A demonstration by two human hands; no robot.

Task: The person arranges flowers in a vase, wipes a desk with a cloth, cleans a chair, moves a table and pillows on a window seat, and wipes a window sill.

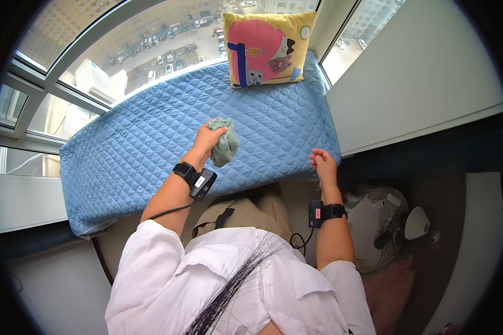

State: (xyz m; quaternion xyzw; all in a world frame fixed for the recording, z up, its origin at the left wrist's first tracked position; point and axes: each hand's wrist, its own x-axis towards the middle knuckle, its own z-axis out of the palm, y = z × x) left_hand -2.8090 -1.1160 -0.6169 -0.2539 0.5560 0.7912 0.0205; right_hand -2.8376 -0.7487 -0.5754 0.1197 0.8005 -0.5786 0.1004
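Observation:
My left hand is closed on a bunched grey-green cloth, its thumb lying over the top. It holds the cloth above the middle of a blue quilted cover on the window seat; whether the cloth touches the cover I cannot tell. My right hand is over the right front corner of the seat, fingers loosely curled in, with nothing visible in them. A yellow cushion with a pink cartoon print leans upright at the far end, against the window.
Windows rise behind the seat, with parked cars far below. A white panel borders the seat on the right. At lower right, a round table bears small items and a lamp with a pale shade. Each wrist wears a strapped, cabled device.

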